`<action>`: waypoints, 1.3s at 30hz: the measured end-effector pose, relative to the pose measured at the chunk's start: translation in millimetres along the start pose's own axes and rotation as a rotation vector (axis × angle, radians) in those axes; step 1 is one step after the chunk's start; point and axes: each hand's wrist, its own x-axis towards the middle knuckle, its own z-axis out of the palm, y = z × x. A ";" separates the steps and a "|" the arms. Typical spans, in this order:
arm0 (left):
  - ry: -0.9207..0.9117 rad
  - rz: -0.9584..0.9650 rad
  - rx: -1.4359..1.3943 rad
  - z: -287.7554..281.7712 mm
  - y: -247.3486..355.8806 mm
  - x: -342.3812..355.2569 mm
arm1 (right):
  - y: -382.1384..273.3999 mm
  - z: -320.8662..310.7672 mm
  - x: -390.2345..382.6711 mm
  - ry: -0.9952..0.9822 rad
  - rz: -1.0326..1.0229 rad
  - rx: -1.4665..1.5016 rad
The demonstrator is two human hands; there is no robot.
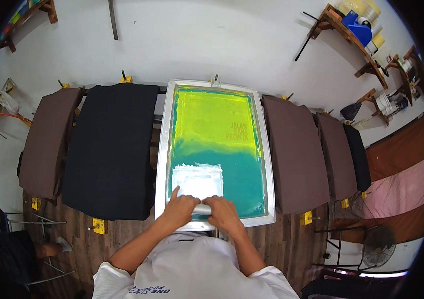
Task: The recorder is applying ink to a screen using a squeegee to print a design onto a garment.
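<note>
A silver-framed printing screen [269, 189] lies in front of me, yellow-green over its upper half and teal below, with faint lettering in the yellow-green. A white ink patch [197, 177] covers its lower left. Both hands grip a silver squeegee [202, 210] at the lower part of the screen. My left hand [181, 207] is wrapped round its left end, index finger stretched up along the left side of the white ink. My right hand [219, 212] is closed round its right portion. The squeegee's blade is mostly hidden by my hands and the handle.
Cloth-covered boards flank the screen, brown [47, 144] and black [107, 154] leftward, brown [294, 149] and black rightward, on yellow-blocked mounts [100, 225]. Wall shelves [341, 45] hold rolls and tools. A person's leg [50, 248] shows at left, a fan [379, 246] at lower right.
</note>
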 end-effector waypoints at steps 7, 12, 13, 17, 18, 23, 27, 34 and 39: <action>0.214 -0.081 -0.031 -1.2 -33.0 28.7 | 9.4 2.1 63.1 0.062 -0.072 -0.191; 0.253 -0.039 0.044 40.5 -22.3 -14.9 | 8.3 37.6 17.6 0.188 -0.150 -0.179; 0.243 -0.041 0.039 45.0 -12.4 -28.0 | 10.8 49.7 5.1 0.143 -0.103 -0.199; 0.158 -0.056 0.003 40.5 9.3 -50.5 | 5.3 57.4 -27.9 0.148 -0.111 -0.149; 0.143 -0.053 -0.003 37.4 12.5 -52.0 | 4.4 50.3 -27.7 0.094 -0.091 -0.150; 0.231 0.000 -0.068 19.9 -11.2 -11.0 | 0.1 8.2 12.0 0.093 -0.044 -0.183; 0.213 -0.079 -0.032 -2.4 -27.8 41.0 | 20.2 1.4 67.2 0.157 -0.048 -0.167; 0.281 -0.039 0.044 36.5 -19.0 -0.6 | 16.5 31.4 28.6 0.160 -0.069 -0.168; 0.179 -0.033 0.061 46.2 10.4 -40.0 | 15.0 47.8 -19.0 0.162 -0.078 -0.135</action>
